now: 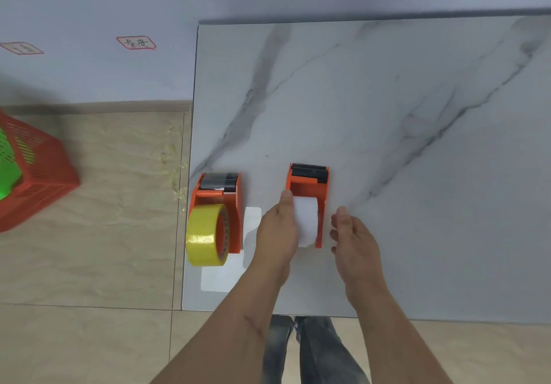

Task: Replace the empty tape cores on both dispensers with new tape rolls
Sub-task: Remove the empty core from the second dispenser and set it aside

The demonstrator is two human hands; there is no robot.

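Observation:
Two orange tape dispensers lie on the marble table (387,115) near its front left corner. The left dispenser (222,198) carries a yellow tape roll (205,234) on its hub. In the right dispenser (310,183) sits a white tape roll (305,219). My left hand (277,231) grips the white roll from its left side, thumb pointing toward the cutter. My right hand (351,234) hovers just right of that dispenser with fingers apart, holding nothing.
A white sheet (220,276) lies under and beside the left dispenser. A red basket (38,171) with something green inside stands on the tiled floor to the left. The table's left edge runs right beside the yellow roll.

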